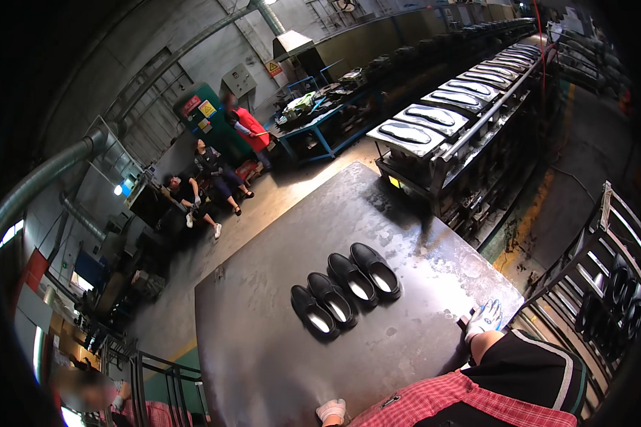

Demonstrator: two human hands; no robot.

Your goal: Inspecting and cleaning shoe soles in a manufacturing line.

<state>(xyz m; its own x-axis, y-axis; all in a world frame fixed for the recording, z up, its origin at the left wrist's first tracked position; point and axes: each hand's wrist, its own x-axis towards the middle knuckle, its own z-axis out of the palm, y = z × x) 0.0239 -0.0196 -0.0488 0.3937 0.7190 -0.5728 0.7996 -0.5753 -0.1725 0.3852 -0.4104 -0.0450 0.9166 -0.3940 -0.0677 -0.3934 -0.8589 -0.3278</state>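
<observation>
Two pairs of black slip-on shoes (346, 290) with pale insoles stand side by side in a slanting row on a grey metal table (263, 299). My right hand (486, 318), in a white glove with blue marks, lies on the table's right corner with its fingers stretched out, apart from the shoes. My left hand (331, 410), also in a white glove, rests at the table's near edge. Its fingers look curled in, with nothing seen in them. Neither hand touches a shoe.
A long line of shoe-shaped metal moulds (406, 134) runs back beyond the table. On the right stands a metal rack (573, 277) with black shoes. Two people sit and one stands in a red vest (249, 127) at the far left; another person (92, 395) is at lower left.
</observation>
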